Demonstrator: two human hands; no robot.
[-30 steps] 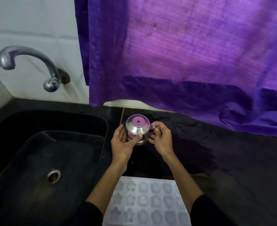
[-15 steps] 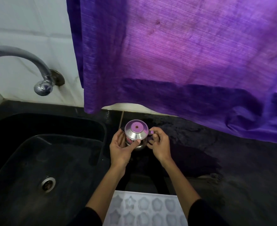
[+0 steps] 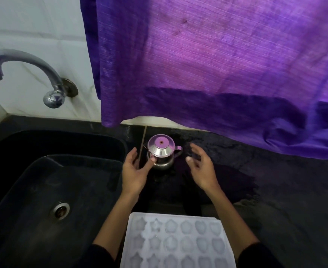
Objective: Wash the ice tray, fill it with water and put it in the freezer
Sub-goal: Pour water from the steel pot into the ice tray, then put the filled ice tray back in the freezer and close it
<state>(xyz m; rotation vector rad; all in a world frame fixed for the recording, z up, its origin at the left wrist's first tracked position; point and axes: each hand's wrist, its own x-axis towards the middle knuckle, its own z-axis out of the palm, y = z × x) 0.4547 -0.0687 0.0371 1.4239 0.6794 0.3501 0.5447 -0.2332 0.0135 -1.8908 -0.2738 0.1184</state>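
Observation:
A pale translucent ice tray [image 3: 176, 242] with several shaped moulds lies flat on the dark counter at the bottom of the view, between my forearms. Beyond it a small steel pot [image 3: 161, 151] with a conical lid and a side handle stands on the counter by the sink's corner. My left hand [image 3: 135, 171] is open just left of the pot, its thumb tip touching the pot's side. My right hand [image 3: 200, 167] hovers open to the right of the pot, fingers spread, apart from the handle.
A black sink [image 3: 49, 182] with a steel drain [image 3: 61, 210] fills the left side. A curved steel tap [image 3: 24, 72] sticks out of the white tiled wall above it. A purple curtain [image 3: 217, 64] hangs over the counter's back edge. The dark counter [image 3: 284, 200] is wet.
Both hands have let go of the steel pot and opened outward; it now stands on the counter. The view has shifted so that more of the ice tray shows.

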